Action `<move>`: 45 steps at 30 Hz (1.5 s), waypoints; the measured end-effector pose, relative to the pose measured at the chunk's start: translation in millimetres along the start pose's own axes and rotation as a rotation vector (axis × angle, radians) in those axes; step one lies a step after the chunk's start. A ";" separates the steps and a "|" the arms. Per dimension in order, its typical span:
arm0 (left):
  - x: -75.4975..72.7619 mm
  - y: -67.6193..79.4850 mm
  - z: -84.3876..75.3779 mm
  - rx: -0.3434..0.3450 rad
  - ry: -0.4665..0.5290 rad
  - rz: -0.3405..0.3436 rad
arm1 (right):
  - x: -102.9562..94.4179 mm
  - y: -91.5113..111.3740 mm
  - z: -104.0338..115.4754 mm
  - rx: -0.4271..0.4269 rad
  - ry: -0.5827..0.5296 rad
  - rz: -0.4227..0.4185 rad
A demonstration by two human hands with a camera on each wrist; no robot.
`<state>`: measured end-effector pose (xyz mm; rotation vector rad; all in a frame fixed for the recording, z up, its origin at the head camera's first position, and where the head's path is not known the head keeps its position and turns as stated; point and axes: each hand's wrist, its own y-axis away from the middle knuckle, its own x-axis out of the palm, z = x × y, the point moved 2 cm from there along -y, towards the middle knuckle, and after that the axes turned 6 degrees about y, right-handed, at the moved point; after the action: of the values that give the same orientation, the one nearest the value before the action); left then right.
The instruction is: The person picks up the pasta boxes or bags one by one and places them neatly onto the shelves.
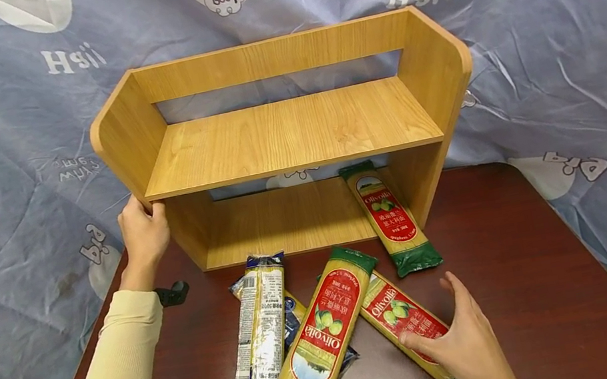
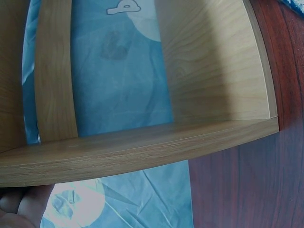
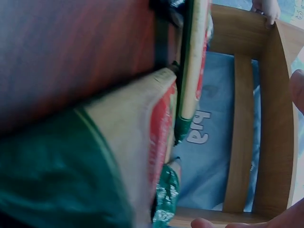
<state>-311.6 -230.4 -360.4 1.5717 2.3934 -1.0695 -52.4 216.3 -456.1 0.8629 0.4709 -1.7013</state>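
My left hand (image 1: 144,234) grips the left side panel of a two-tier wooden shelf (image 1: 288,134), its thumb at the panel's front edge. In the left wrist view, part of that hand (image 2: 23,209) shows against the panel's outer face. My right hand (image 1: 465,344), thumb and fingers spread apart, is over an Olivoila spaghetti pack (image 1: 405,317) lying slantwise on the table. A second Olivoila pack (image 1: 329,334) overlaps that one's upper end. Another spaghetti pack (image 1: 385,212) leans out of the shelf's lower tier at the right, its bottom end past the front edge.
Left of the middle, a silver-and-yellow pasta pack (image 1: 261,346) with blue ends lies across a blue-and-yellow pack (image 1: 292,317), mostly covered. The dark red table (image 1: 535,257) carries everything. A printed blue cloth (image 1: 551,71) hangs right behind the shelf.
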 end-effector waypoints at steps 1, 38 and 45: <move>-0.1 0.0 0.0 0.001 -0.001 -0.001 | 1.9 1.1 -0.9 0.009 0.002 0.009; 1.4 2.3 -1.2 0.027 -0.018 -0.023 | 42.5 5.8 -37.4 -0.093 0.358 -0.062; 0.7 1.8 -1.5 0.025 -0.019 -0.026 | 40.6 2.7 -33.1 -0.072 0.375 -0.014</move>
<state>-310.0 -228.5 -360.5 1.5342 2.4043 -1.1181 -44.5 211.9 -507.8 1.1330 0.7870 -1.5272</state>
